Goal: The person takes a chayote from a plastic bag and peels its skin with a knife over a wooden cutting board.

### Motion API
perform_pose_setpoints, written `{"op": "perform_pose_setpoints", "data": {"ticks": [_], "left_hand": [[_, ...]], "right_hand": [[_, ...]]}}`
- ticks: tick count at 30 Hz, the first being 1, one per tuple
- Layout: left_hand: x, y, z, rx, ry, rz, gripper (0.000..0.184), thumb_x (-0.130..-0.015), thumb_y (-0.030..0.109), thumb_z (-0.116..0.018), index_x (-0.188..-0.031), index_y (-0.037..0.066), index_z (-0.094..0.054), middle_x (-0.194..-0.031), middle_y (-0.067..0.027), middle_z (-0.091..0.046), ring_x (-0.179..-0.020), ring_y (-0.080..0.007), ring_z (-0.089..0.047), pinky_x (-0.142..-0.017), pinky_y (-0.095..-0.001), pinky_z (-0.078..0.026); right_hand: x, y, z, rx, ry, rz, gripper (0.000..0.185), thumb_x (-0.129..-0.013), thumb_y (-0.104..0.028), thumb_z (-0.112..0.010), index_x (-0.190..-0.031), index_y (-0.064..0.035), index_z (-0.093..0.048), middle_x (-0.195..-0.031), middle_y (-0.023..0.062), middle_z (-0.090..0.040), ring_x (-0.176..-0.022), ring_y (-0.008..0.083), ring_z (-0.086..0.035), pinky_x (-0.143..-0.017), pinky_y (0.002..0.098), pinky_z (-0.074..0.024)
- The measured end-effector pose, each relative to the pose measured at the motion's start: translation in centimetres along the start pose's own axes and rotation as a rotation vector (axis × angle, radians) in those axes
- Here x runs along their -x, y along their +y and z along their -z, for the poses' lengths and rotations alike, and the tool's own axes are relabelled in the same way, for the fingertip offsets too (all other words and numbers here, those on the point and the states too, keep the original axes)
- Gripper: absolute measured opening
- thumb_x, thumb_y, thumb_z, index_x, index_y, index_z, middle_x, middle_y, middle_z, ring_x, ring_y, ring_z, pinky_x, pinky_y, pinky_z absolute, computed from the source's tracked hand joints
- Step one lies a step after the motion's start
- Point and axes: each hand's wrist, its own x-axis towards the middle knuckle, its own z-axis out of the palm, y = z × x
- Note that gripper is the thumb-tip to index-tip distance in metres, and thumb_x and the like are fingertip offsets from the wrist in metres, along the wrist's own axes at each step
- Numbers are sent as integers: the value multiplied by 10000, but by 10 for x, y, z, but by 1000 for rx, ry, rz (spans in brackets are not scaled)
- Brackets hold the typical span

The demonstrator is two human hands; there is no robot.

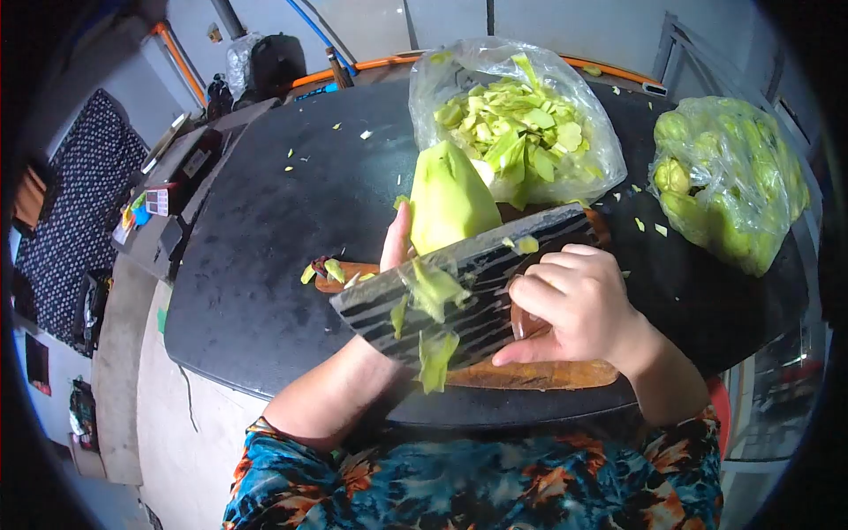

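My left hand [397, 243] is wrapped round a pale green, peeled-looking chayote [450, 201] and holds it up over the table; the blade hides part of the hand. In my right hand [579, 296] is the brown handle of a broad cleaver [477, 274]. Its dark, streaked blade slants across the front of the chayote, close against its lower end. Bits of green peel [435, 353] cling to the blade. Beneath lies a wooden cutting board [548, 374], partly covered by the blade and my hands.
Behind the chayote, an open clear plastic bag [602, 163] holds many cut green pieces [521, 119]. At the right stands another plastic bag [733, 181] full of whole chayotes. Scraps of peel dot the black table [256, 230]. A cluttered shelf [177, 190] runs along the left.
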Motion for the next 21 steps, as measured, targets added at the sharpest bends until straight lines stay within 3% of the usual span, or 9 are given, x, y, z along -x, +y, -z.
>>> {"op": "perform_pose_setpoints", "data": {"ticks": [10, 12, 14, 15, 16, 18, 19, 21], "left_hand": [[-6, 2, 8, -42, -13, -88, 729, -873, 666, -451, -1320, 92, -495, -1251, -157, -582, -1084, -275, -604, -958, -435, -480], [-10, -1, 11, 63, -120, -123, 710, -869, 659, -465, -1312, 105, -504, -1208, -139, -601, -1087, -296, -595, -983, -463, -454], [-7, -2, 12, 58, -30, -173, 706, -868, 665, -463, -1306, 114, -513, -1222, -124, -587, -1085, -297, -587, -992, -473, -441], [-4, -6, 1, 36, 10, -137, 609, -882, 613, -511, -1275, 150, -560, -1206, -95, -616, -1056, -285, -601, -988, -468, -444], [-3, -7, -4, 101, 102, -123, 630, -876, 643, -499, -1257, 147, -565, -1225, -97, -599, -1060, -273, -597, -915, -463, -497], [-7, -4, 0, -66, 193, -229, 662, -883, 646, -470, -1291, 127, -528, -1226, -106, -587, -1050, -276, -604, -803, -420, -554], [-9, -3, 1, -150, 237, -281, 678, -887, 648, -456, -1307, 118, -510, -1226, -110, -581, -1045, -277, -607, -746, -399, -582], [-6, -8, -2, -230, 209, -284, 699, -881, 656, -443, -1323, 118, -493, -1223, -114, -581, -1031, -292, -611, -751, -403, -584]], "right_hand": [[2, 0, -12, 52, 31, -27, 515, -782, -602, -649, -680, -114, -516, -580, 19, -522, -527, 201, -565, -530, 309, -440], [2, 7, -15, 66, 45, -53, 512, -787, -598, -648, -668, -122, -503, -575, 22, -537, -524, 206, -576, -528, 313, -447], [3, 14, -16, 79, 22, -93, 505, -792, -593, -648, -664, -128, -497, -576, 23, -549, -529, 206, -587, -530, 314, -451], [3, 17, -17, 79, 22, -121, 487, -799, -579, -651, -665, -136, -499, -583, 18, -566, -544, 208, -604, -536, 312, -456], [2, 21, -18, 23, 41, -155, 478, -810, -559, -653, -667, -128, -504, -587, 38, -580, -552, 243, -617, -530, 351, -466], [5, 32, -21, 58, 46, -328, 471, -823, -533, -654, -671, -109, -515, -592, 74, -589, -563, 293, -619, -525, 402, -473], [6, 40, -20, 39, 26, -517, 480, -847, -527, -631, -686, -86, -534, -601, 113, -593, -575, 341, -612, -526, 438, -473], [19, 76, -25, 124, 29, -709, 434, -879, -450, -621, -720, -51, -554, -598, 137, -574, -570, 346, -590, -529, 422, -448]]}}
